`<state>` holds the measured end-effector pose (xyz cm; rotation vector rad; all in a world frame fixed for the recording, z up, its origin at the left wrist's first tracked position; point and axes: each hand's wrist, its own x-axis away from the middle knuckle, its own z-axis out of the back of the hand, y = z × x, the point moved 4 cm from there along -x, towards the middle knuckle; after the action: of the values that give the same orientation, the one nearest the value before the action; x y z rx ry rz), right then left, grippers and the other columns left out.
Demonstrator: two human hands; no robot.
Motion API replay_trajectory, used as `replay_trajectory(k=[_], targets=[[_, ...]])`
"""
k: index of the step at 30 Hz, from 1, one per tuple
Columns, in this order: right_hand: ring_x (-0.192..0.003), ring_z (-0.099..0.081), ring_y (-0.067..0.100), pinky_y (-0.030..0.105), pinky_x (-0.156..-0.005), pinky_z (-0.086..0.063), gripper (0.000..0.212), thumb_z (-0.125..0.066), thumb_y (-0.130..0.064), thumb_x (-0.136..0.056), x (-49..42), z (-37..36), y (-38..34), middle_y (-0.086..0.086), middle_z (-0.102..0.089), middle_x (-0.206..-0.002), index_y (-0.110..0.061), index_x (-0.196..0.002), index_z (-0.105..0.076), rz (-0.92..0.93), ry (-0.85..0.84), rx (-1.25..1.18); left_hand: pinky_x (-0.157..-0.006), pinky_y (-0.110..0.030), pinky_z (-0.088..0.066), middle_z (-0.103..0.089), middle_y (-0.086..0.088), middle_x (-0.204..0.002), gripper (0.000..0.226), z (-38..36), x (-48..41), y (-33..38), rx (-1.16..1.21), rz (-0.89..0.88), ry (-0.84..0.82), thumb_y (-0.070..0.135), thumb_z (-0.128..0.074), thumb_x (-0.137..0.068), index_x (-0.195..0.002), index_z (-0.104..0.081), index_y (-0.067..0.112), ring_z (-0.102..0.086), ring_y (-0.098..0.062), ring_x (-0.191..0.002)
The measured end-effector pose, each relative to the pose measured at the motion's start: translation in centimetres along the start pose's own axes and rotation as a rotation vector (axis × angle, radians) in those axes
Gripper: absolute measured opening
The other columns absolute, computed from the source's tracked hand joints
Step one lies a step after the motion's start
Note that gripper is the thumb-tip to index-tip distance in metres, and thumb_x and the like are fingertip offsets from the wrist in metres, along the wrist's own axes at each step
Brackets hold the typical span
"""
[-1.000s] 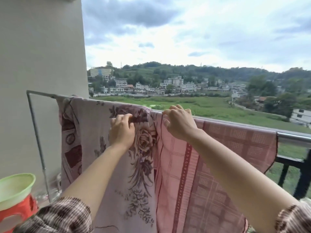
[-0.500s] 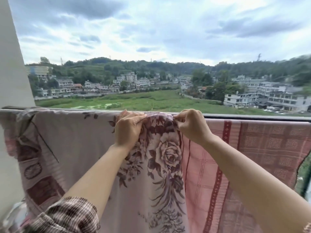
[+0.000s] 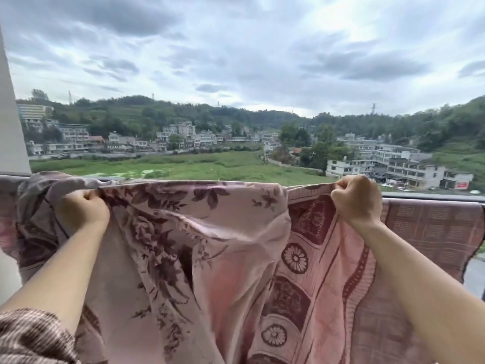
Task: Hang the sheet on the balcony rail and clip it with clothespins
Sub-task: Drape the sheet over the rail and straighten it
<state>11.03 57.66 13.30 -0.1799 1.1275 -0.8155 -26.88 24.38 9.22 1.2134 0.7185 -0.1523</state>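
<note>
While both fists stay out of each other's way, the left hand [image 3: 83, 210] and right hand [image 3: 357, 198] each close tight on the sheet [image 3: 189, 232] at its top edge, probably to spread it flat along the balcony rail [image 3: 433, 198]. One sheet hangs there beside one checked cloth [image 3: 433, 232]; no clothespins are visible.

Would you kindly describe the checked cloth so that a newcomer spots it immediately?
Follow the grey balcony rail to its right end. There, beyond the right hand, hangs the dusty-pink checked cloth. Unlike the pink floral sheet both fists grip, it hangs flat and untouched.
</note>
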Motion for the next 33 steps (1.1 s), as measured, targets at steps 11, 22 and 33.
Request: replay_trajectory(k=[11,22,33], targets=[[-0.110,-0.056,0.019,0.037,-0.100,-0.041,0.030,-0.060,-0.005,-0.079,5.5,-8.4,-18.0,0.003,-0.066,-0.112,-0.009,-0.107,-0.069,0.471,-0.253,-0.228,-0.063,-0.014,-0.044,-0.059,-0.003,-0.076,0.014,-1.1,1.2,-1.1,0.393,0.049,-0.202,0.006,-0.056,-0.087,-0.095,-0.066,0.000,-0.057,-0.016,-0.071],[-0.117,-0.046,0.021,0.042,-0.092,-0.031,0.027,-0.050,-0.027,-0.094,12.1,-25.5,-40.1,0.003,-0.062,-0.117,-0.012,-0.111,-0.065,0.726,-0.356,0.008,-0.108,-0.052,-0.025,-0.027,-0.022,-0.147,0.080,5.2,-12.9,-17.1,0.044,0.295,-0.031,0.049,-0.062,-0.083,-0.144,-0.027,0.010,-0.023,-0.040,-0.136],[-0.095,-0.059,0.029,0.036,-0.078,-0.032,0.022,-0.050,-0.019,-0.085,13.5,-30.7,-45.6,0.004,-0.071,-0.091,-0.017,-0.089,-0.071,0.494,-0.348,0.053,-0.058,-0.026,-0.044,-0.062,-0.002,-0.075,0.025,3.0,-22.4,-21.6,0.430,0.306,-0.615,0.029,-0.058,-0.092,-0.070,-0.060,0.019,-0.058,-0.020,-0.068]])
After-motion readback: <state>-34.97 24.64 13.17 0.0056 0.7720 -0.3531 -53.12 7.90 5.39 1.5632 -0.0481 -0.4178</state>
